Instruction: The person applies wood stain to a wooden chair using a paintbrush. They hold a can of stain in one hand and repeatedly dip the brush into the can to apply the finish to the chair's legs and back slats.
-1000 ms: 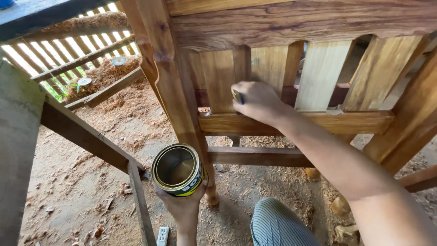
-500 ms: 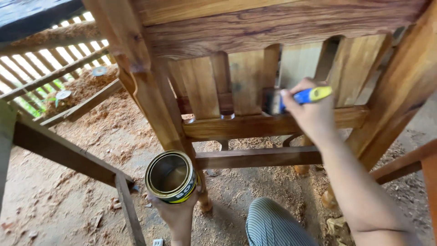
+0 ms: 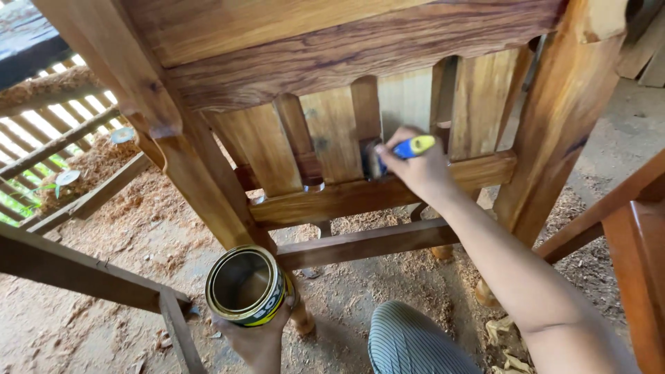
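Gripping a brush by its blue-yellow handle, the right hand presses bristles against a chair slat; the left hand cups an open tin from below, likely slippery, best held round its wall

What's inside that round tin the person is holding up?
The open tin, held from below by the left hand, shows a shiny metal inner wall and a dull, brownish bottom. Whether any liquid lies there cannot be told. The right hand holds a brush against the wooden slats.

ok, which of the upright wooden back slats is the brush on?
The narrow slat left of the gap; the right hand presses the blue-and-yellow-handled brush against its base.
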